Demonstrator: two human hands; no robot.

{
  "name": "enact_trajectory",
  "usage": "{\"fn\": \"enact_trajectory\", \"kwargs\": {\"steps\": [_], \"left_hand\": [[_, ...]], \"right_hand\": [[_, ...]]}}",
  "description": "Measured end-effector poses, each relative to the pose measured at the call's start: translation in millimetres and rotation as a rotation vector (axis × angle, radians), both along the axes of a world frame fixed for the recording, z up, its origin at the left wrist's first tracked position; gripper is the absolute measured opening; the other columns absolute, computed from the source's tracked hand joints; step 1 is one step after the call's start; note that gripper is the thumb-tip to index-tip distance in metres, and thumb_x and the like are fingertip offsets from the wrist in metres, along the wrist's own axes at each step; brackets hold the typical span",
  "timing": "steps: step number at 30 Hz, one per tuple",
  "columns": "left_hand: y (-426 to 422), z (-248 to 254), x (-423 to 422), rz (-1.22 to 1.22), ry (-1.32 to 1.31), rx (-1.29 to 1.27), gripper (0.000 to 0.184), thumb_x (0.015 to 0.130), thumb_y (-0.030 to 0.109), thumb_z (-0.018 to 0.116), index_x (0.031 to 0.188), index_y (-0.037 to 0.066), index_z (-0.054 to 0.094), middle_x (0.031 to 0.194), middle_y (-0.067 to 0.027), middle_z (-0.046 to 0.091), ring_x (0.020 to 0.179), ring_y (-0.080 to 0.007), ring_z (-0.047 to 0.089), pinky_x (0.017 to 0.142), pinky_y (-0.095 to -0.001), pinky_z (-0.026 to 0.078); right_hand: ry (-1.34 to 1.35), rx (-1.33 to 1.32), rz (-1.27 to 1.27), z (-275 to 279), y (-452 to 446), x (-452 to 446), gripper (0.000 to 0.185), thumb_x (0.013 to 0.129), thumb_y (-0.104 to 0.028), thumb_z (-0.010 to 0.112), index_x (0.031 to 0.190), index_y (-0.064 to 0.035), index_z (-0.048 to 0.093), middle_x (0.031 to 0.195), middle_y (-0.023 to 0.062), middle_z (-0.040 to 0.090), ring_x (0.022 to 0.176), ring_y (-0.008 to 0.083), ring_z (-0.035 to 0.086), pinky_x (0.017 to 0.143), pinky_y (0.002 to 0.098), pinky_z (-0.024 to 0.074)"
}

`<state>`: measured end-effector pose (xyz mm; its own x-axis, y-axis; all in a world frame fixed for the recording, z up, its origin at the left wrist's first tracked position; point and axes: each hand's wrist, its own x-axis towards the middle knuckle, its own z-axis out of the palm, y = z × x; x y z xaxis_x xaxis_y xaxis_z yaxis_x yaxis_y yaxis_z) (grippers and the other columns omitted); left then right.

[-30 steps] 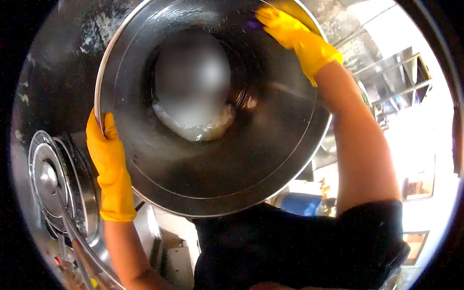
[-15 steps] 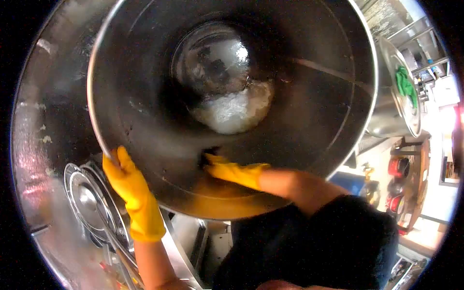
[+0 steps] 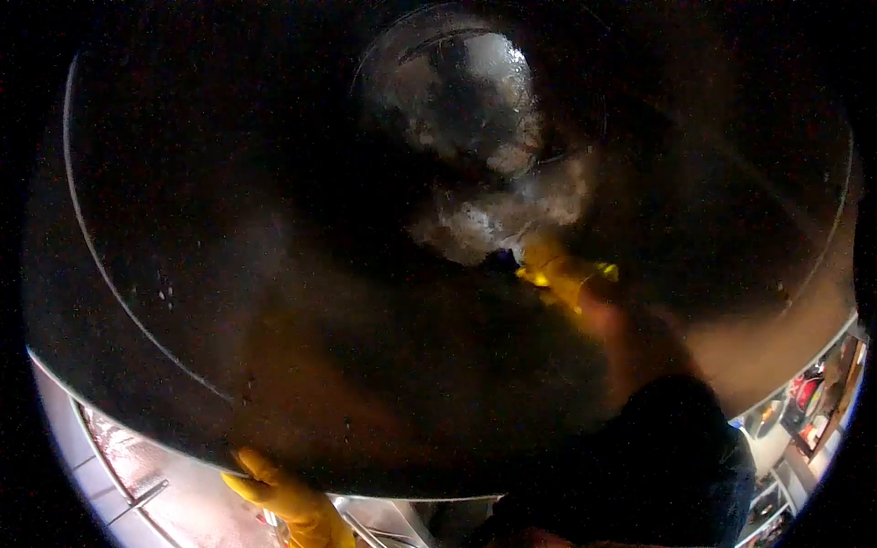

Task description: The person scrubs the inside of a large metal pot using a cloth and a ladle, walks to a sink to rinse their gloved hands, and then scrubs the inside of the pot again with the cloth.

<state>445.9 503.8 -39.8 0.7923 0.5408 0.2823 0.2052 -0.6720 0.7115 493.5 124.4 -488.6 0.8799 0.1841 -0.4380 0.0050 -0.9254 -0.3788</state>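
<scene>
A very large metal pot [image 3: 438, 384] fills most of the view, its mouth toward me and its inside dark. My left hand [image 3: 283, 498], in a yellow rubber glove, is closed around the near rim at the lower left. Deep inside, my right hand [image 3: 557, 274], gloved in the same yellow, is closed on a small dark pad [image 3: 501, 259] against the inner wall. The pad is mostly hidden and dim, so its exact kind is unclear. Just beyond my fingers lies a shiny, cloudy pool of liquid [image 3: 512, 215] near the pot's round bottom [image 3: 457, 91].
Below the rim at the left is a wet metal surface [image 3: 183, 484]. At the lower right, beyond the pot, a wooden shelf [image 3: 836, 402] with red items and some metal racks show. My dark sleeve [image 3: 658, 447] crosses the rim.
My view has moved closer into the pot, so its rim now spreads past the sides. My right hand has reached deeper, from the near wall to the liquid's edge. My left hand still holds the rim.
</scene>
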Motion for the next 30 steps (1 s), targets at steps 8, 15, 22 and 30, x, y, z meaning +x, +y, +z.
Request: {"fn": "enact_trajectory", "kwargs": {"steps": [8,15,22,30], "left_hand": [[13.4,-0.6,0.4,0.035,0.108,-0.139,0.054,0.097,0.042,0.047,0.137,0.007,0.04,0.135,-0.0155,0.047,0.115,-0.0337,0.048,0.099,-0.0503,0.039],[11.4,1.5,-3.2,-0.143,-0.05,-0.012,0.045,0.098,0.027,0.051,0.134,0.002,0.043,0.131,-0.0131,0.052,0.111,-0.0262,0.051,0.095,-0.038,0.043],[-5.1,6.7,0.5,-0.172,-0.009,-0.064,0.037,0.097,0.028,0.054,0.121,0.001,0.048,0.108,-0.008,0.056,0.092,-0.0186,0.052,0.087,-0.0289,0.042],[18.6,-12.7,4.4,-0.455,-0.202,-0.075,0.028,0.094,0.015,0.055,0.118,0.001,0.05,0.1,-0.006,0.056,0.091,-0.0151,0.051,0.083,-0.0281,0.041]], "right_hand": [[0.043,-0.056,-0.557,-9.2,-19.8,34.4,0.046,0.081,-0.037,0.063,0.116,-0.0078,0.062,0.116,0.0189,0.061,0.112,0.0355,0.054,0.095,0.0447,0.0412],[-0.01,0.716,-0.621,145.0,197.9,66.4,0.047,0.079,-0.032,0.065,0.117,-0.005,0.059,0.115,0.0214,0.06,0.111,0.0368,0.055,0.095,0.0436,0.0422],[-0.546,0.952,-0.73,420.3,100.7,227.5,0.05,0.077,-0.028,0.068,0.118,-0.0023,0.057,0.115,0.0239,0.06,0.11,0.0382,0.056,0.095,0.0425,0.0433],[-0.649,2.565,-1.663,387.4,-173.1,104.4,0.033,0.09,-0.009,0.045,0.123,-0.004,0.046,0.127,0.0189,0.05,0.11,0.038,0.052,0.094,0.0598,0.0438]]}}
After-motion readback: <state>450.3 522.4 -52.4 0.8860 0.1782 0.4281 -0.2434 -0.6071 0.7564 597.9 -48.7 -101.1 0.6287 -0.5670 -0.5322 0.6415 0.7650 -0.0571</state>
